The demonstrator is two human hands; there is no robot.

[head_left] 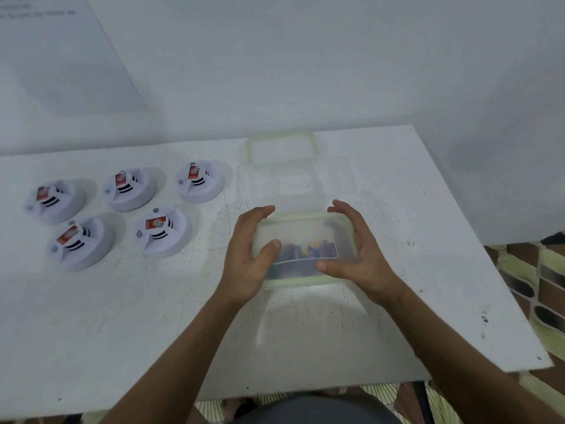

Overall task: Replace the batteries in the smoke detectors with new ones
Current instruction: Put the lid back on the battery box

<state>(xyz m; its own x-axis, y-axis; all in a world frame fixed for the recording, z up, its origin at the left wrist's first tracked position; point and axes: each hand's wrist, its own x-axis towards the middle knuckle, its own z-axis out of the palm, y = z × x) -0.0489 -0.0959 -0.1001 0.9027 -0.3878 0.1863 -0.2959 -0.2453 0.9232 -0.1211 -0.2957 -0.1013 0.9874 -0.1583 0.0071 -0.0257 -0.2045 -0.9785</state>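
Several white round smoke detectors lie upside down on the left of the white table (pixel 153 316), each with a red battery on top; the nearest one (pixel 160 231) sits left of my hands. A translucent plastic box (pixel 305 240) with a pale green rim is lifted above the table, blurred, with coloured batteries showing dimly inside. My left hand (pixel 247 258) grips its left end, thumb across the front. My right hand (pixel 357 255) grips its right end the same way.
Behind the held box lies a second translucent container (pixel 296 179) with a green-rimmed lid (pixel 281 145) at the table's back edge. A white wall rises behind. The table's right edge (pixel 501 270) drops to a patterned floor.
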